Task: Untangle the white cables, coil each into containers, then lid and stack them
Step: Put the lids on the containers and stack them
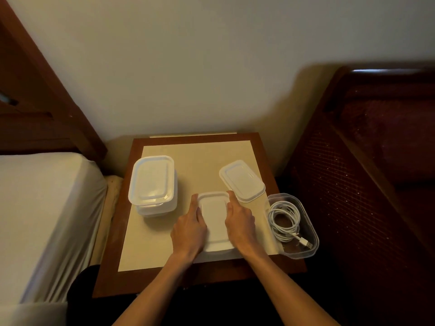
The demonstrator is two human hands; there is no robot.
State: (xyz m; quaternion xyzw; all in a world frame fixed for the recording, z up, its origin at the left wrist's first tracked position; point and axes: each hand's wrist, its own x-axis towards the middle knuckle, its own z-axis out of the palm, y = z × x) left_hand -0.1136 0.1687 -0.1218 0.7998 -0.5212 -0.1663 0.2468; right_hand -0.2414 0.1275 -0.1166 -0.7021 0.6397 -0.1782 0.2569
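Note:
A white-lidded container sits in the middle front of the small table. My left hand lies along its left edge and my right hand along its right edge, fingers stretched forward and pressing on the lid's rim. To the right, an open clear container holds a coiled white cable with its USB plug at the near end. A loose white lid lies flat behind it. At the left stands a lidded stack of containers.
The table has a brown wooden border and a beige top. A white-sheeted bed runs along the left. A dark red wooden bed frame stands at the right. The open container overhangs the table's right side.

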